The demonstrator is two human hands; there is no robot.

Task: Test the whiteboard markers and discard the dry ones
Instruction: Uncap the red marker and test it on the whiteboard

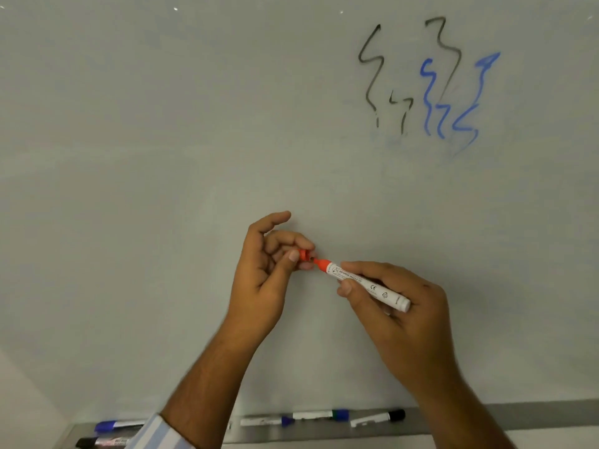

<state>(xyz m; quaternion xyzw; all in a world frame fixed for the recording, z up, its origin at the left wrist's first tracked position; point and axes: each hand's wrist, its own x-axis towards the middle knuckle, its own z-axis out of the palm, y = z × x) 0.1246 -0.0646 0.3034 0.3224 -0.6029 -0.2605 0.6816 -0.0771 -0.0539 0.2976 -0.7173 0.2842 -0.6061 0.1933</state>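
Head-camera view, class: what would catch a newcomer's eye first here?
The white-barrelled marker with the orange tip, low in the middle, held in the right hand, draws the eye first, with its small orange cap pinched in the left hand just off the tip. Next come the black and blue squiggles at upper right on the pale whiteboard.

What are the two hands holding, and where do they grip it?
The right hand grips a red marker around its white barrel; the left hand pinches its red cap in its fingertips.
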